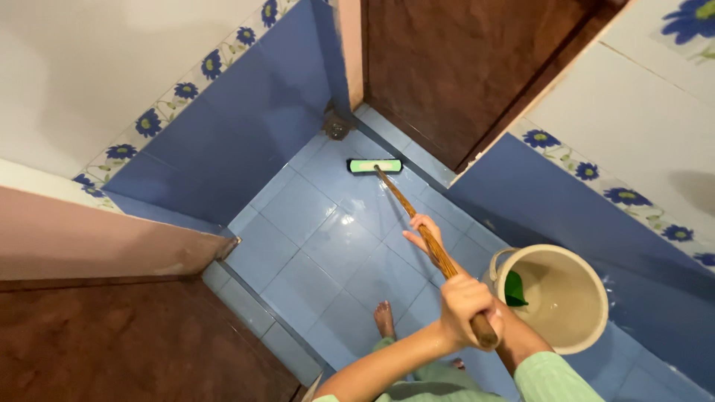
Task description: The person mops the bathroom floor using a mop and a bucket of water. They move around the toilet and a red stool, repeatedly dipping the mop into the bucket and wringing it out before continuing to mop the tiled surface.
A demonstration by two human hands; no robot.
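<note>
A floor wiper with a green and black head (374,165) rests on the wet blue tiled floor (328,246) near the doorway. Its long brown wooden handle (406,202) slants back toward me. My left hand (463,309) is closed around the handle's upper end. Farther down the handle, my right hand (421,232) grips it with the fingers wrapped loosely. My bare foot (384,318) stands on the tiles below the hands.
A cream plastic bucket (573,339) with a green scoop (514,290) inside stands by the right blue wall. A brown door (454,67) is beyond the wiper, a floor drain (337,128) sits in the far corner, and a brown ledge (134,335) lies at left.
</note>
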